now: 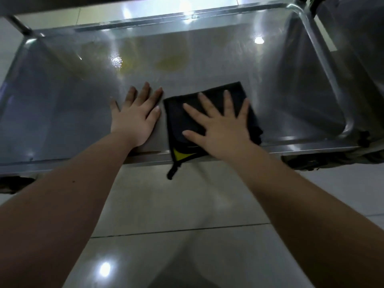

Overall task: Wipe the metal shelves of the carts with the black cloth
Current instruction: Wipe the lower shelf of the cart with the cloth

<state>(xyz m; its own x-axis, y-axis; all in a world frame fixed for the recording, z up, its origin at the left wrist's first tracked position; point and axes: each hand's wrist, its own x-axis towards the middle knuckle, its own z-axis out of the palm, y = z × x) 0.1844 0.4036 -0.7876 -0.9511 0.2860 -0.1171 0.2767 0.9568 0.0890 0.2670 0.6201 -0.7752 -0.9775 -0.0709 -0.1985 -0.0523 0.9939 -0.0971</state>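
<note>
Cloth (209, 113) under flat right hand (220, 129)

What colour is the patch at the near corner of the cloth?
Yellow: the patch stands out on the black cloth; head view.

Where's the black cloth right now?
In the head view, the black cloth lies flat on the metal shelf near its front edge, right of centre, under the spread right hand. The left hand rests flat on the shelf just beside it.
</note>
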